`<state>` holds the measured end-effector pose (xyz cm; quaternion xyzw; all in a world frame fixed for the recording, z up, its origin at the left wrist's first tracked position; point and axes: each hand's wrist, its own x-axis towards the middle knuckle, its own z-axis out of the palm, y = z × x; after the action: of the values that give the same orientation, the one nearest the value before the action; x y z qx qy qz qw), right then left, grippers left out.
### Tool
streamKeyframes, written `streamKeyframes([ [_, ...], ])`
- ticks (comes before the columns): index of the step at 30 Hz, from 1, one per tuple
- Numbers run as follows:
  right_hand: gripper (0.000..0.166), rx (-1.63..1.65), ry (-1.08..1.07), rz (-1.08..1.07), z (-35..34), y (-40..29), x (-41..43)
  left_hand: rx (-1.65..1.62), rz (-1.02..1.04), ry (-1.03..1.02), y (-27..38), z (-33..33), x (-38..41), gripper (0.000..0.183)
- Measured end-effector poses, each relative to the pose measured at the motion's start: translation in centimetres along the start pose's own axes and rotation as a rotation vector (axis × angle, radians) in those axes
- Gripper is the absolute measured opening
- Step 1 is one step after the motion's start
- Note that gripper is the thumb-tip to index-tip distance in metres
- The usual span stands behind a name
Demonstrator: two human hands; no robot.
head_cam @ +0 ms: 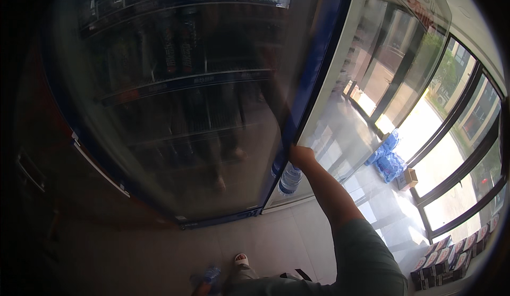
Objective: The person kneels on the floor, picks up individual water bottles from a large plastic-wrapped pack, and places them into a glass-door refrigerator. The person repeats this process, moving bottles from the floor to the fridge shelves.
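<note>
My right hand (pixel 301 155) is stretched out to the edge of a blue-framed glass cooler door (pixel 318 76). A clear plastic water bottle (pixel 291 179) with a blue label hangs below its closed fingers, held near the top. The fingertips are hidden, so whether they also grip the door frame cannot be told. Low in the view, my left hand (pixel 202 289) is dim and partly cut off, around a second clear bottle with blue on it (pixel 212 274). Behind the glass stand dark rows of bottles (pixel 179 53) on shelves, blurred by reflections.
Blue-wrapped bottle packs (pixel 389 165) and a small open cardboard box (pixel 407 179) stand on the tiled floor by tall windows. Stacked drink cartons (pixel 442 258) are at the lower right. A white door handle (pixel 101 168) runs along the cooler's left side. My sandalled foot (pixel 241 259) is below.
</note>
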<state>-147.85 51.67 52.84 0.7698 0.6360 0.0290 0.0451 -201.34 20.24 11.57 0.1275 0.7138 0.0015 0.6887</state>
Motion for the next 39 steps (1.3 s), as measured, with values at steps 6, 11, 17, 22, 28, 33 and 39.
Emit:
streamKeyframes([
  [6,0.03,0.006,0.103,-0.092,0.8,2.2,-2.6,0.059,0.046,0.017,-1.4,-0.8,-0.7,0.03],
  [11,0.037,-0.005,-0.089,-0.157,-2.0,3.5,-11.8,0.083,0.02,0.026,-3.0,0.4,-1.3,0.031],
  [17,0.035,0.067,-0.315,-0.001,-2.6,7.7,-25.9,0.11,0.052,0.065,-1.2,2.7,-2.2,0.032],
  [22,0.034,0.192,-0.255,0.057,-0.2,14.8,-37.2,0.151,0.105,0.091,-0.4,6.2,-3.6,0.033],
  [28,0.026,0.361,-0.27,0.302,0.4,20.1,-47.4,0.213,0.115,0.158,-3.5,6.5,-2.4,0.034],
  [33,0.016,0.933,-0.113,0.41,3.0,23.3,-51.6,0.232,0.18,0.144,-2.6,8.5,0.1,0.035],
  [39,0.015,1.696,0.067,0.546,4.1,28.0,-50.3,0.344,0.091,0.143,5.2,19.4,-8.8,0.029],
])
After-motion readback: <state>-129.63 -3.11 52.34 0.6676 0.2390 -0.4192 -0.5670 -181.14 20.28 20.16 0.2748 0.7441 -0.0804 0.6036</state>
